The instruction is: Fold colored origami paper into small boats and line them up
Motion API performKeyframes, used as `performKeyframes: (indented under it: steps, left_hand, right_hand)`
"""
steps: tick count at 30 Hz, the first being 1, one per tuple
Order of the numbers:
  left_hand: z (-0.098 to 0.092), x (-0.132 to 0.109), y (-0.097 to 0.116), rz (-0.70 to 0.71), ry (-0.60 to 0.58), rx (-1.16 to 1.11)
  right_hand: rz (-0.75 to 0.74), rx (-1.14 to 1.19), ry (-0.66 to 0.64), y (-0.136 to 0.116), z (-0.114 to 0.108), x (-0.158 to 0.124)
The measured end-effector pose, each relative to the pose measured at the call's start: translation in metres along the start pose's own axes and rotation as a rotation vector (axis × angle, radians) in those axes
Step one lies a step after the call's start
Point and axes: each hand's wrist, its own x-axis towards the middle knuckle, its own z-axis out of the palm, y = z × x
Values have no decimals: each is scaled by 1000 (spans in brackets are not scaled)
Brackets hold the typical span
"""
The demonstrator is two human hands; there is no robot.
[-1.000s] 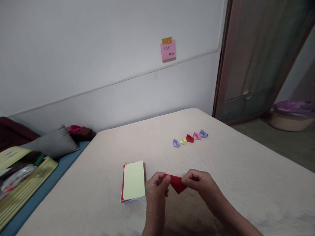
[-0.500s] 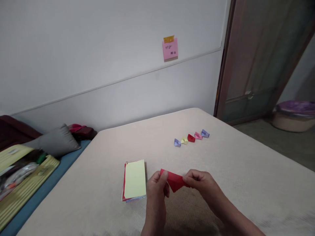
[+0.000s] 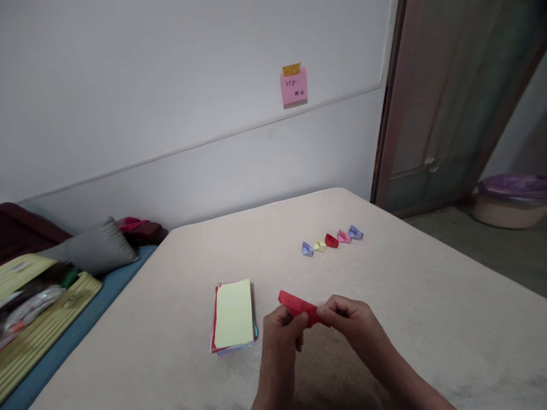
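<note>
A folded piece of red paper [image 3: 294,303] is held up between my two hands above the pale mat. My left hand [image 3: 282,336] pinches its lower edge, thumb across the front near the middle. With thumb and fingers, my right hand [image 3: 346,316] grips the paper's right end. To the left of my left hand lies a stack of coloured paper [image 3: 233,313], a pale yellow sheet on top and red edges showing beneath. Farther off, several small folded paper boats [image 3: 331,241] in purple, yellow, red and pink stand in a slanting row.
The mat-covered surface [image 3: 192,273] reaches back to a white wall with a pink note [image 3: 294,86] taped on it. At left are a grey pillow [image 3: 100,247] and a yellow box [image 3: 64,307] of items. A tub [image 3: 510,202] stands on the floor at right.
My left thumb has moved right and down along the red paper, from its left corner to near its middle. The paper now looks like a narrower strip. My right hand keeps its grip.
</note>
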Motion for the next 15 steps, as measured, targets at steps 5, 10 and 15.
performKeyframes:
  steps: [5, 10, 15]
  left_hand:
    - [0, -2, 6, 7, 7, 8]
    - [-2, -2, 8, -9, -92, 114]
    - [-1, -2, 4, 2, -194, 154]
  right_hand:
    - [-76, -43, -13, -10, -3, -4]
    - [-125, -18, -94, -16, -2, -7]
    - [-113, -23, -104, -10, -1, -6]
